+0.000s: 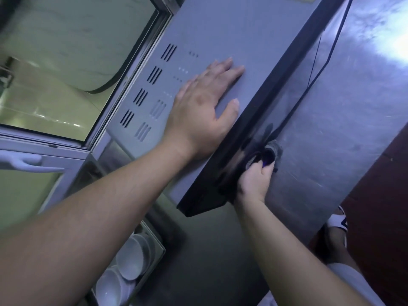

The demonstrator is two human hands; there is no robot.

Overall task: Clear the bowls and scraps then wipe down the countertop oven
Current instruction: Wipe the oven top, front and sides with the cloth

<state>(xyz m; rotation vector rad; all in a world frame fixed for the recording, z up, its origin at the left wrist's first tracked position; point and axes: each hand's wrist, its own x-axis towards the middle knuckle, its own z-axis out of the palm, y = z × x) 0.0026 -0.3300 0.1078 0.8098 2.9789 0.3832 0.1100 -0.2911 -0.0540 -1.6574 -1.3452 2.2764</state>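
- the countertop oven (220, 29) sits on a stainless steel counter (353, 107), seen tilted by the head camera, its grey top panel facing up and its dark front face (254, 133) turned toward the person.
- the left hand (205, 104) lies flat on the oven's top, palm down, fingers straight and spread a little, thumb out along the front edge; it grasps nothing.
- rows of vent slots (154, 75) are cut into the top panel just beyond the left hand, toward the window side.
- the right hand (256, 182) is low against the oven's dark front face, fingers curled tight around a bunched cleaning cloth (268, 154).
- the cloth looks grey with a purple part; it is pressed against the front face near the oven's lower edge, and this area is blurred, so its finer shape cannot be told.
- a black power cord (318, 56) runs over the counter in front of the oven.
- white bowls (130, 259) are stacked on edge in a rack (157, 246) at the lower left, below the left forearm and well apart from the oven.
- a window (66, 62) with a grey frame and a white handle (26, 162) fills the left side, just beside the oven's far end.
- at the lower right, past the counter's edge, a foot in a white sandal (337, 221) stands on a reddish-brown floor (379, 206).
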